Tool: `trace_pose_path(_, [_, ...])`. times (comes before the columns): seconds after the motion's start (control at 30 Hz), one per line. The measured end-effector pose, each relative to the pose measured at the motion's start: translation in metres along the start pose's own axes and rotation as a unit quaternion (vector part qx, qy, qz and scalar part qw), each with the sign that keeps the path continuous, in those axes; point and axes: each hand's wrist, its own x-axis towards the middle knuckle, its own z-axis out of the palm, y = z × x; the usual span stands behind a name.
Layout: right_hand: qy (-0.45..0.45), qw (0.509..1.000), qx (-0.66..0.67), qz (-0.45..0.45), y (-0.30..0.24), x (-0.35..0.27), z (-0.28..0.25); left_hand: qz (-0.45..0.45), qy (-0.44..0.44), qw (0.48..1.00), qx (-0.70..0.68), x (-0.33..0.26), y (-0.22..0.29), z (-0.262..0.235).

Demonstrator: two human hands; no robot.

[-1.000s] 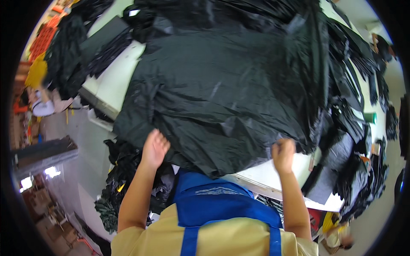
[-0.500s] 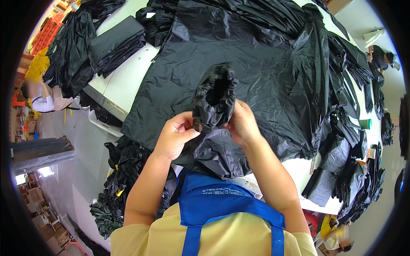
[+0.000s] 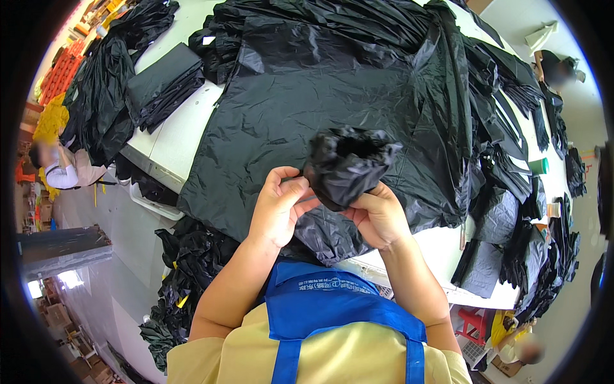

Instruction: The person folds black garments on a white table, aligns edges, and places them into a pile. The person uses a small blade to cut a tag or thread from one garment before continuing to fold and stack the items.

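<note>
Both hands are gripping a bunched black plastic bag (image 3: 348,168), its mouth gaping upward with nothing visible inside: the left hand (image 3: 279,206) is pinching its lower edge, the right hand (image 3: 377,216) is closing around its base. It is hovering over a flat black sheet (image 3: 307,109) covering the white surface (image 3: 176,137). A folded black stack (image 3: 163,80) is lying at upper left, and a green roll (image 3: 539,166) is sitting at right.

One head-worn fisheye view, looking steeply down. It sits close above the desk (image 3: 179,137), edges bending at the rim.
</note>
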Motion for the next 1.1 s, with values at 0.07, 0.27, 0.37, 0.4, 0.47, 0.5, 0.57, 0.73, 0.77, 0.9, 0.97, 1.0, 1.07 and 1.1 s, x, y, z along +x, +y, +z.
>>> trace_pose_path(0.07, [0.009,1.000,0.019,-0.004,-0.003,-0.006,-0.007,0.006,-0.035,0.999,-0.013,-0.001,-0.003,0.002])
trace_pose_path(0.27, [-0.071,0.990,0.118,0.037,0.002,-0.016,-0.056,0.030,-0.184,0.982,-0.009,-0.027,-0.016,0.033])
trace_pose_path(0.37, [-0.078,0.996,0.047,-0.011,-0.004,-0.023,-0.056,-0.058,-0.205,0.976,-0.038,-0.028,-0.017,0.038])
trace_pose_path(0.4, [-0.050,0.998,0.037,-0.029,-0.006,-0.026,-0.055,-0.070,-0.204,0.976,-0.043,-0.029,-0.018,0.040])
trace_pose_path(0.47, [-0.031,0.993,-0.047,-0.101,-0.005,-0.027,-0.090,-0.085,-0.207,0.973,-0.051,-0.028,-0.026,0.051])
trace_pose_path(0.5, [0.028,0.976,-0.139,-0.168,-0.001,-0.030,-0.102,-0.086,-0.203,0.975,-0.041,-0.028,-0.030,0.052])
trace_pose_path(0.57, [0.040,0.985,-0.105,-0.129,-0.024,-0.040,-0.142,-0.079,-0.195,0.977,-0.024,-0.028,-0.036,0.057])
trace_pose_path(0.73, [0.228,0.889,-0.229,-0.324,-0.040,-0.103,-0.123,-0.076,-0.208,0.975,0.013,-0.030,-0.048,0.076])
trace_pose_path(0.77, [0.198,0.864,-0.276,-0.371,-0.035,-0.106,-0.123,-0.068,-0.207,0.976,0.023,-0.030,-0.050,0.081])
trace_pose_path(0.9, [0.126,0.742,-0.485,-0.445,-0.044,-0.112,-0.101,-0.113,-0.214,0.969,0.041,-0.035,-0.039,0.097])
trace_pose_path(0.97, [0.132,0.724,-0.493,-0.464,-0.049,-0.108,-0.098,-0.124,-0.212,0.969,0.036,-0.035,-0.033,0.103])
trace_pose_path(1.0, [0.137,0.716,-0.495,-0.473,-0.050,-0.106,-0.097,-0.122,-0.207,0.970,0.032,-0.034,-0.033,0.103])
trace_pose_path(1.07, [0.107,0.696,-0.519,-0.484,-0.052,-0.105,-0.100,-0.121,-0.201,0.972,0.017,-0.032,-0.034,0.100])
trace_pose_path(1.1, [0.093,0.689,-0.532,-0.483,-0.054,-0.105,-0.102,-0.122,-0.197,0.973,0.013,-0.032,-0.033,0.100])
